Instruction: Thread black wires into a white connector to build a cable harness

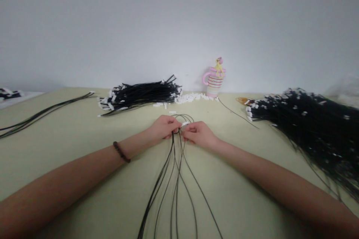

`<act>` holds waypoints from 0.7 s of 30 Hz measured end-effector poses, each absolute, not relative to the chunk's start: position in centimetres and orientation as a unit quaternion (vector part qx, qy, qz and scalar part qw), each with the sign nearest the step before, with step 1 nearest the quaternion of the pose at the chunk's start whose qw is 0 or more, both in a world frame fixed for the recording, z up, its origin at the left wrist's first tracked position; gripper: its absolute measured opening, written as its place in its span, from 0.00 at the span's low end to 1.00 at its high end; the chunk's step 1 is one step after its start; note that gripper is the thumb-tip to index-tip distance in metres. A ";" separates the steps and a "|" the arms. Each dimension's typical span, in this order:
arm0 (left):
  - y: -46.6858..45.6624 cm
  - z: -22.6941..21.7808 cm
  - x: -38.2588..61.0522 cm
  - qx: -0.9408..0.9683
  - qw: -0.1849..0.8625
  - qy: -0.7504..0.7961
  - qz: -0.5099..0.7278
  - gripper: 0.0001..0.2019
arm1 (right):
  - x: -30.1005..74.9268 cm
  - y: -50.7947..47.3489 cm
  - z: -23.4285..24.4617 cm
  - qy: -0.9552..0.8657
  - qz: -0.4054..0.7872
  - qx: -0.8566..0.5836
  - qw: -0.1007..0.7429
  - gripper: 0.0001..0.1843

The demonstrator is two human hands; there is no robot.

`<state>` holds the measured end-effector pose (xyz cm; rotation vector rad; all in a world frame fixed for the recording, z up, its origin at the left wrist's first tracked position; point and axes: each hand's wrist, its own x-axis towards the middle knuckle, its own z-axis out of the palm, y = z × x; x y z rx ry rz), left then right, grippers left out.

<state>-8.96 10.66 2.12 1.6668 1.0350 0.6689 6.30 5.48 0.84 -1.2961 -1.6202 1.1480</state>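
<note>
My left hand (164, 127) and my right hand (199, 134) meet at the middle of a pale green table (84, 145), fingers pinched. Between them they hold several thin black wires (175, 179) that trail toward me and loop just beyond the fingertips. A small white connector (185, 123) sits at my right fingertips, touching the wire ends. A dark bead bracelet (121, 152) is on my left wrist.
A bundle of black wires with white connectors (140, 95) lies at the back. Loose white connectors (193, 98) are scattered beside a pink striped cup (214, 82). A large wire pile (311, 127) fills the right side. Long black wires (42, 114) lie at left.
</note>
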 end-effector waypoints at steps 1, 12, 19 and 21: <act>10.7 2.2 -9.0 0.686 0.511 0.434 0.282 0.12 | 6.4 5.3 1.5 -0.601 0.484 -0.514 0.375 0.04; 11.7 2.5 -9.5 0.620 0.587 0.430 0.293 0.12 | 11.9 2.0 14.5 -0.535 0.426 -0.438 0.583 0.14; 11.9 2.5 -9.5 0.594 0.616 0.428 0.291 0.11 | 15.4 2.3 15.3 -0.645 0.124 -0.442 0.611 0.17; 12.0 2.5 -9.5 0.594 0.622 0.417 0.294 0.10 | 15.1 3.3 14.0 -0.635 0.087 -0.441 0.629 0.16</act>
